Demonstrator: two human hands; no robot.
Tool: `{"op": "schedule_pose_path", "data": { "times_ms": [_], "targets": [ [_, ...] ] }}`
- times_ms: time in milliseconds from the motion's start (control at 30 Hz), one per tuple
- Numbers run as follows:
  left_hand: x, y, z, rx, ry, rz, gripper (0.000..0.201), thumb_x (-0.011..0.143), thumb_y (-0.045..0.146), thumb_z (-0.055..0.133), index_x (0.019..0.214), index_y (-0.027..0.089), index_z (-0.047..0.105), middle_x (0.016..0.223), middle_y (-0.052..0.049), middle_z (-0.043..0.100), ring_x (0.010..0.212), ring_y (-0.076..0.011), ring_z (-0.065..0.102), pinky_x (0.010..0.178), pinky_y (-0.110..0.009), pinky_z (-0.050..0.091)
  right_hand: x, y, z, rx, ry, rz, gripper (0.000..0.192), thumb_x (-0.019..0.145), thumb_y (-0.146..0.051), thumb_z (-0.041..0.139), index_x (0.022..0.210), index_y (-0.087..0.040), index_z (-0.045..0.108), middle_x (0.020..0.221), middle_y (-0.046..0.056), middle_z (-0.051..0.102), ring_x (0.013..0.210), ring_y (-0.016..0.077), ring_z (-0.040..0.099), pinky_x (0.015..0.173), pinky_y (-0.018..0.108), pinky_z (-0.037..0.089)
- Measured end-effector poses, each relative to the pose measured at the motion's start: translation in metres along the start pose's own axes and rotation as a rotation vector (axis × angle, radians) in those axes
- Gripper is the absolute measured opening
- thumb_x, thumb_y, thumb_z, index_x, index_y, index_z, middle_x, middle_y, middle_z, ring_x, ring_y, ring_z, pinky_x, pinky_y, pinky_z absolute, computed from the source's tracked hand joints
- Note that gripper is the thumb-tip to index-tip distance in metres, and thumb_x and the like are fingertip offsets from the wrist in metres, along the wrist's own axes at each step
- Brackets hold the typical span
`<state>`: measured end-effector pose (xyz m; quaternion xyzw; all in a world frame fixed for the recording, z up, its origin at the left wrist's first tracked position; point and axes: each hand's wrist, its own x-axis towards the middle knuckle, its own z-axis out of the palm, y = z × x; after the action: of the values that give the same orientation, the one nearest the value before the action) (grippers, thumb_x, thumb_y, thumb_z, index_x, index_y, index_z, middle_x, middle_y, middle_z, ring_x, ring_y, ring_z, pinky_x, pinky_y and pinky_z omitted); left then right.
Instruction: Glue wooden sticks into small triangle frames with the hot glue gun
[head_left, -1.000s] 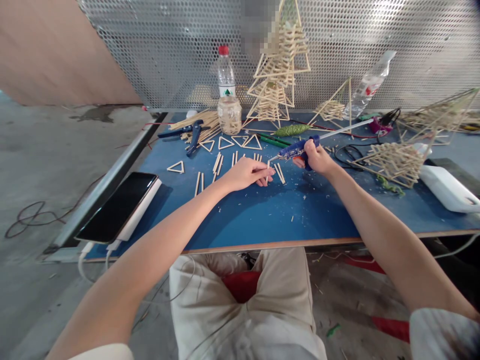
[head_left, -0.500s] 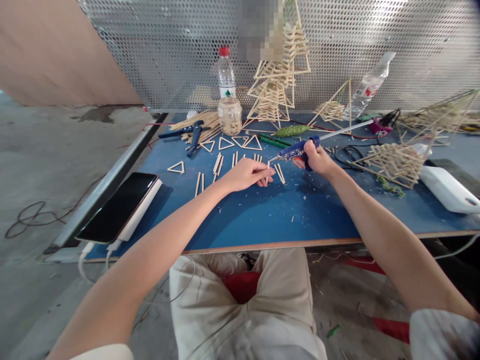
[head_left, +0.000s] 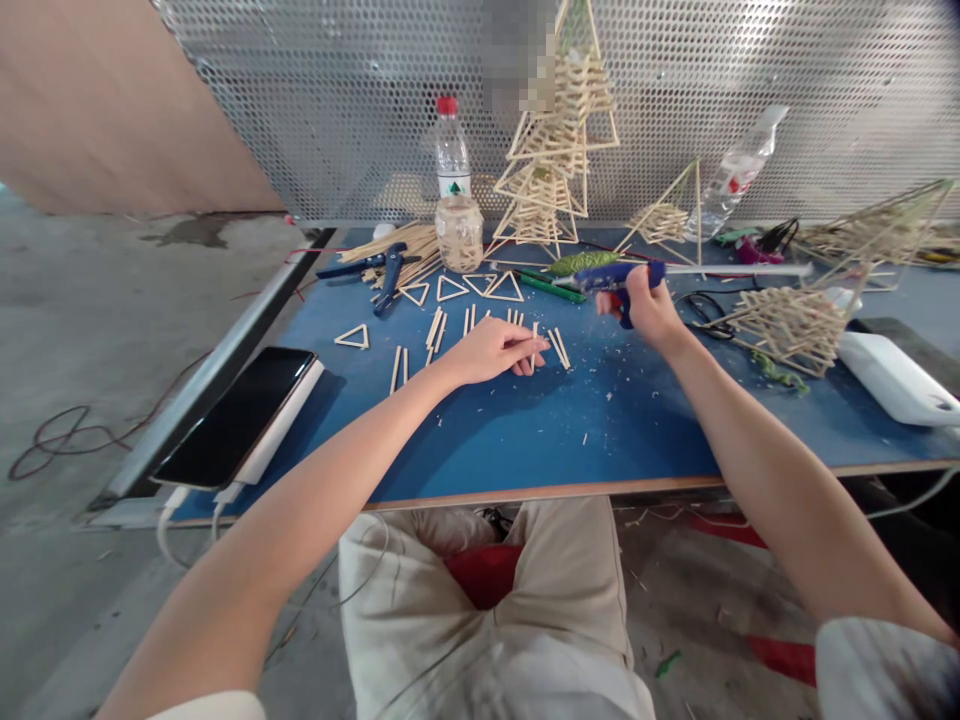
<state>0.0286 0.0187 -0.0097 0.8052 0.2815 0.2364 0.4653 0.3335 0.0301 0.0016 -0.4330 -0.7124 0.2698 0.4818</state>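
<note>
My right hand grips a blue glue gun with a long white glue stick out the back, held level above the blue table, nozzle pointing left. My left hand rests flat on the table, fingertips pinching short wooden sticks against the surface. More loose sticks and glued stick triangles lie just beyond my left hand.
Stick towers and stick pyramids stand at the back and right. A jar, water bottle, blue pliers, a phone on a white block at left, a white box at right. Perforated metal screen behind.
My right hand has lifted the glue gun up and to the right, away from the sticks, and levelled it. My left hand stays put on the sticks.
</note>
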Motion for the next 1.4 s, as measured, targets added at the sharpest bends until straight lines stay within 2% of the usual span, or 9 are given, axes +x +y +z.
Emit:
{"op": "schedule_pose_path", "data": {
  "times_ms": [233, 467, 633, 767, 867, 967, 1167, 1300, 1400],
  "targets": [
    [0.002, -0.002, -0.002, 0.011, 0.021, 0.046, 0.042, 0.111, 0.045, 0.057, 0.107, 0.012, 0.082, 0.110, -0.018, 0.087, 0.078, -0.0162, 0.080, 0.073, -0.029, 0.065, 0.008, 0.002, -0.012, -0.204, 0.142, -0.040, 0.075, 0.094, -0.101, 0.046, 0.073, -0.029, 0.058, 0.072, 0.007, 0.062, 0.061, 0.0227, 0.053, 0.062, 0.042, 0.046],
    [0.000, -0.003, -0.006, 0.093, 0.228, 0.074, 0.047, 0.114, 0.044, 0.049, 0.131, 0.010, 0.078, 0.113, -0.017, 0.087, 0.077, -0.0153, 0.078, 0.072, -0.028, 0.061, 0.011, 0.017, -0.027, -0.773, 0.086, 0.164, 0.040, 0.090, -0.051, 0.078, 0.111, -0.025, 0.057, 0.123, 0.020, 0.070, 0.121, 0.0468, 0.068, 0.103, 0.063, 0.056],
    [0.003, -0.003, -0.007, 0.189, 0.337, 0.098, 0.055, 0.117, 0.047, 0.042, 0.142, 0.010, 0.075, 0.114, -0.015, 0.088, 0.066, -0.0137, 0.073, 0.075, -0.029, 0.060, 0.007, 0.019, -0.038, -1.015, -0.201, 0.394, 0.050, 0.080, -0.027, 0.077, 0.128, -0.017, 0.064, 0.145, 0.028, 0.062, 0.135, 0.0545, 0.059, 0.109, 0.068, 0.051],
    [0.002, -0.001, -0.007, 0.219, 0.410, 0.118, 0.054, 0.115, 0.049, 0.047, 0.123, 0.012, 0.084, 0.121, -0.017, 0.088, 0.069, -0.0142, 0.073, 0.074, -0.029, 0.058, 0.006, 0.007, -0.038, -1.034, -0.126, 0.348, 0.060, 0.080, -0.020, 0.075, 0.138, -0.014, 0.062, 0.153, 0.032, 0.054, 0.142, 0.0540, 0.050, 0.109, 0.067, 0.046],
    [0.001, 0.000, -0.008, 0.226, 0.457, 0.129, 0.052, 0.113, 0.052, 0.052, 0.106, 0.015, 0.088, 0.132, -0.017, 0.085, 0.067, -0.0126, 0.071, 0.071, -0.029, 0.055, 0.007, -0.010, -0.021, -0.870, -0.041, 0.039, 0.027, 0.092, -0.026, 0.066, 0.118, -0.019, 0.070, 0.134, 0.025, 0.068, 0.135, 0.0444, 0.058, 0.115, 0.061, 0.045],
    [0.001, -0.001, -0.007, 0.170, 0.484, 0.124, 0.050, 0.111, 0.056, 0.058, 0.113, 0.016, 0.087, 0.125, -0.016, 0.087, 0.066, -0.0125, 0.068, 0.068, -0.029, 0.053, 0.003, -0.027, 0.007, -0.736, -0.275, -0.137, 0.017, 0.100, -0.041, 0.066, 0.094, -0.025, 0.071, 0.105, 0.013, 0.078, 0.105, 0.0344, 0.070, 0.103, 0.052, 0.051],
    [0.005, -0.004, -0.007, 0.019, 0.498, 0.093, 0.054, 0.103, 0.064, 0.069, 0.119, 0.015, 0.084, 0.103, -0.014, 0.089, 0.062, -0.0132, 0.065, 0.065, -0.028, 0.053, -0.007, -0.042, 0.037, -0.815, -0.527, 0.025, 0.024, 0.097, -0.044, 0.071, 0.092, -0.022, 0.078, 0.097, 0.011, 0.081, 0.093, 0.0306, 0.071, 0.084, 0.042, 0.049],
    [0.003, -0.001, -0.007, 0.047, 0.482, 0.115, 0.053, 0.105, 0.065, 0.064, 0.107, 0.018, 0.087, 0.100, -0.011, 0.089, 0.061, -0.0131, 0.064, 0.062, -0.028, 0.050, -0.010, -0.055, 0.042, -0.883, -0.502, 0.155, 0.020, 0.093, -0.025, 0.065, 0.080, -0.022, 0.080, 0.084, 0.008, 0.081, 0.076, 0.0247, 0.068, 0.075, 0.039, 0.044],
    [0.003, 0.000, -0.006, 0.060, 0.470, 0.113, 0.053, 0.105, 0.066, 0.063, 0.104, 0.018, 0.087, 0.098, -0.011, 0.089, 0.062, -0.0136, 0.064, 0.062, -0.028, 0.050, -0.011, -0.066, 0.050, -0.915, -0.460, 0.176, 0.033, 0.100, -0.037, 0.064, 0.075, -0.021, 0.078, 0.076, 0.009, 0.078, 0.071, 0.0234, 0.065, 0.072, 0.039, 0.042]
  ]
}}
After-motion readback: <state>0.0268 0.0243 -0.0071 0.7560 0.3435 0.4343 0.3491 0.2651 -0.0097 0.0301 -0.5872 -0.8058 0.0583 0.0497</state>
